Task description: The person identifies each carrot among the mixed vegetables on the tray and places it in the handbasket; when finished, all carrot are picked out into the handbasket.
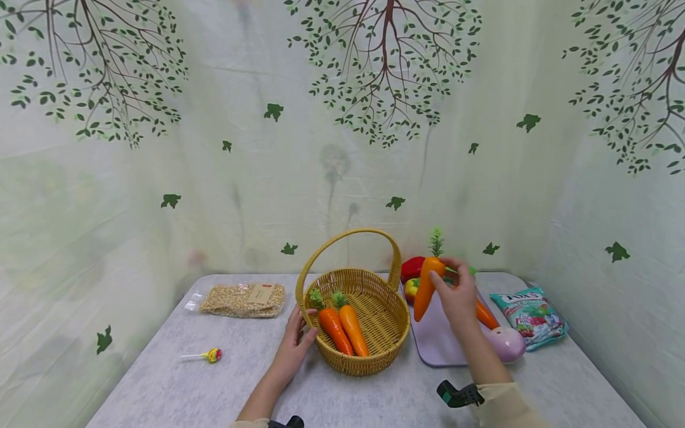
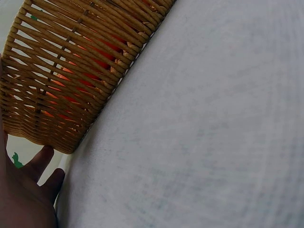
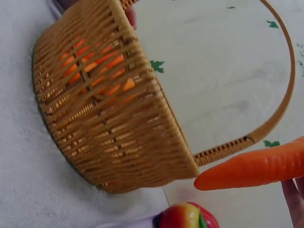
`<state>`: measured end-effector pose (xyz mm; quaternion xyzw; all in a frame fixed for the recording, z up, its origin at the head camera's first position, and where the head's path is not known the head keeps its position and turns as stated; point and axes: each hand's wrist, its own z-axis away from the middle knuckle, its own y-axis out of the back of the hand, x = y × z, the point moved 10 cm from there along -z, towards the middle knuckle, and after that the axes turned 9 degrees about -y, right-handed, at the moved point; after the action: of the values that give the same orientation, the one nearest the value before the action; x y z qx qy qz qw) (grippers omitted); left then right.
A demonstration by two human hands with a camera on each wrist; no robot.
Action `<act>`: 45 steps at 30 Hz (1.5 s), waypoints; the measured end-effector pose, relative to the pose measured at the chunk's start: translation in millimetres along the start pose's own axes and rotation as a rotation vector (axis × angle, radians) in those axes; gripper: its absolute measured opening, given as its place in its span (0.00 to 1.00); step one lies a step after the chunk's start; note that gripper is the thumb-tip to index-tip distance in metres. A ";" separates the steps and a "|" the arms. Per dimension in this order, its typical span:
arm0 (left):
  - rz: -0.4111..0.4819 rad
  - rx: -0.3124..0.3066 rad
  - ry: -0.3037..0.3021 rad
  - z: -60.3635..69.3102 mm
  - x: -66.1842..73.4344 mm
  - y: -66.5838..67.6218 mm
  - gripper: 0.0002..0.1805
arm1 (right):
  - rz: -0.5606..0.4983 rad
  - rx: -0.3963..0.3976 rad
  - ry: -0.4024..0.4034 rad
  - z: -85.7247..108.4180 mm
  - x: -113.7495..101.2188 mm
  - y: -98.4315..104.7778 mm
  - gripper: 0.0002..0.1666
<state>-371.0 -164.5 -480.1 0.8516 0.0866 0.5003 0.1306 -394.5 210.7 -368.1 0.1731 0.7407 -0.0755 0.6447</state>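
My right hand (image 1: 461,297) pinches an orange toy carrot (image 1: 426,288) with a green leafy top, above the tray's left side, beside the basket. In the right wrist view the carrot (image 3: 251,168) points its tip at the basket's rim, near the handle's base. My left hand (image 1: 293,345) holds the left rim of the woven basket (image 1: 382,309), below its arched handle. Two carrots lie inside the basket, a redder one (image 1: 334,330) and an orange one (image 1: 353,330). In the left wrist view some fingers (image 2: 40,161) are against the basket's wall (image 2: 61,80).
A lilac tray (image 1: 436,339) at right bears a red pepper (image 1: 412,268), a red-yellow fruit (image 1: 411,290), another carrot (image 1: 486,315) and a purple eggplant (image 1: 507,343). Beyond it lies a teal candy bag (image 1: 530,318). At left are a grain bag (image 1: 241,300) and a lollipop (image 1: 213,355).
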 end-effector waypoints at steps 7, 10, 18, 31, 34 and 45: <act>0.003 0.003 0.003 0.2 1.4 -0.3 0.23 | -0.054 -0.018 0.029 7.7 -5.3 -9.8 0.27; 0.007 0.001 0.012 0.6 1.3 -0.6 0.23 | -0.071 -0.011 0.047 10.5 -9.2 -11.1 0.27; 0.005 -0.005 0.014 -1.3 1.0 -0.6 0.23 | -0.096 -0.042 0.080 21.4 -16.3 -23.9 0.26; -0.003 -0.009 0.004 -1.5 0.3 -1.0 0.23 | -0.079 -0.195 0.108 33.0 -4.4 -56.2 0.23; -0.007 -0.007 0.003 -0.9 -0.6 -0.4 0.23 | -0.031 -0.225 0.107 35.6 2.1 -65.5 0.23; -0.002 0.000 0.011 0.5 2.0 0.4 0.23 | 0.211 -0.244 0.269 42.0 13.3 -98.4 0.15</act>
<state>-369.6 -164.4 -478.5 0.8487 0.0879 0.5048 0.1308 -391.7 107.3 -398.7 0.1787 0.8015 0.1065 0.5606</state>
